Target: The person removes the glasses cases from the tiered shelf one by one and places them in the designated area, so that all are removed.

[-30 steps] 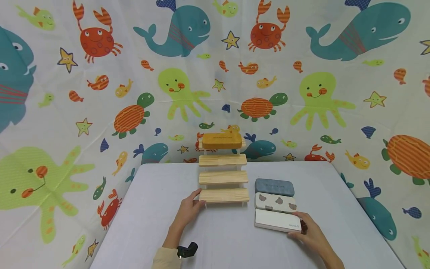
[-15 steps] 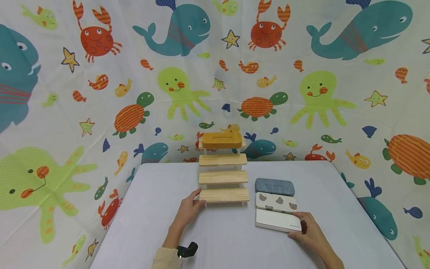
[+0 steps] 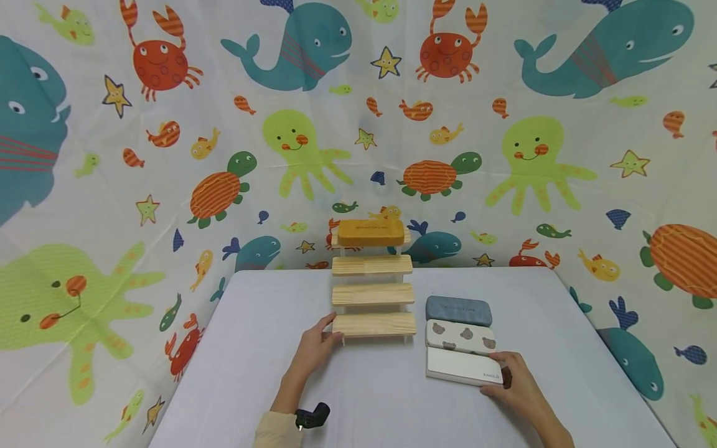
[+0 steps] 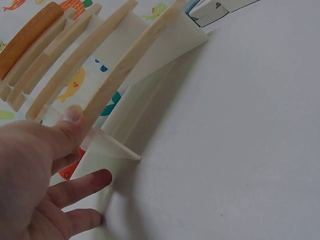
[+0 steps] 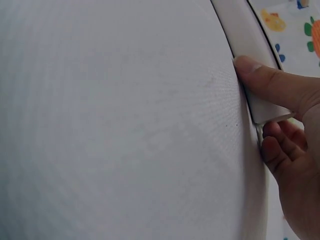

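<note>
Thumb and fingers of the right hand (image 3: pixel 522 389) clamp the case (image 3: pixel 460 364): white, oblong, flat-topped, dark lettering by its right end, lying between the rack (image 3: pixel 374 325) and the table's (image 3: pixel 560 339) right edge. Left hand (image 3: pixel 313 350) pinches the rack's lowest plank.

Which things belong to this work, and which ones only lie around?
Probably in the work:
pale wooden tiered stand, held by left hand
white rectangular case, held by right hand
mustard oblong case on top tier
white bear-print oblong case
blue-grey oblong case

Probably only around:
white table
white sea-animal fabric backdrop
black device at left wrist
</note>
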{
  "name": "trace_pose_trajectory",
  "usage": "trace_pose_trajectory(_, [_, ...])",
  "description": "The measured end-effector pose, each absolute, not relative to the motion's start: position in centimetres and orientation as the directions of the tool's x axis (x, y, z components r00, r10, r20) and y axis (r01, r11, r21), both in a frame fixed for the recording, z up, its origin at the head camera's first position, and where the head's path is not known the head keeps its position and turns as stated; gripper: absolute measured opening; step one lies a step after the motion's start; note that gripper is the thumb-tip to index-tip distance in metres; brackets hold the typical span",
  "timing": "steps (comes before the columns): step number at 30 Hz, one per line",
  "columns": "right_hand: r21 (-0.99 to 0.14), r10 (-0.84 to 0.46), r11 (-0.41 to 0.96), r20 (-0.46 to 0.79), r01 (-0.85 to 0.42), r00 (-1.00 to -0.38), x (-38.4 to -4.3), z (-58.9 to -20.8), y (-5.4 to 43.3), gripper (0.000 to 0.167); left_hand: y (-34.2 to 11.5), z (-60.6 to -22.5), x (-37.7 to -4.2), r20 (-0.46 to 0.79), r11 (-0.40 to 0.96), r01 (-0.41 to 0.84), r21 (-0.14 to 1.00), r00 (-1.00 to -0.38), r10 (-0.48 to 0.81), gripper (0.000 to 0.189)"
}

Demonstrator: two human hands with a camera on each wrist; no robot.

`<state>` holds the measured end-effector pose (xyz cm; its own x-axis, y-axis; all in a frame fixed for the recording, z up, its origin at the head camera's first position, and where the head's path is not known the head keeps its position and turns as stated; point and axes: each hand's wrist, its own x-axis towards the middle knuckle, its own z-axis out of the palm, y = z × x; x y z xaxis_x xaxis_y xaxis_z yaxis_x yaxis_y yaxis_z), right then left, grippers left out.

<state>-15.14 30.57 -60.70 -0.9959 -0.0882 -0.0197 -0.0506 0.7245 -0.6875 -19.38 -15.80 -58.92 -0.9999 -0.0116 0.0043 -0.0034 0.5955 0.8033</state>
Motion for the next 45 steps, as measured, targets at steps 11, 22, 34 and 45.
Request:
trace_pose_trajectory(11, [-0.695, -0.094, 0.718, -0.045, -0.036, -0.995, -15.1, -60.2, 30.5, 0.081, -15.7, -58.7, -19.2, -0.009, 0.582, -0.020, 0.813, -1.000, -0.022, 0.061])
trace_pose_trajectory(22, [-0.658, -0.083, 0.745, 0.074, -0.111, -0.994, -15.0, -59.7, 30.6, 0.067, -15.6, -58.5, -19.1, -0.010, 0.580, -0.020, 0.814, -1.000, -0.021, 0.060])
trace_pose_trajectory(34, [-0.609, -0.081, 0.766, 0.223, -0.204, -0.972, -15.8, -59.0, 30.5, 0.048, -15.5, -58.4, -19.1, -0.008, 0.592, -0.023, 0.806, -1.000, -0.028, 0.060])
trace_pose_trajectory(45, [-0.606, -0.112, 0.748, 0.286, -0.271, -0.951, -16.4, -58.3, 30.1, 0.045, -15.6, -58.4, -19.1, -0.011, 0.594, -0.024, 0.804, -1.000, -0.026, 0.059])
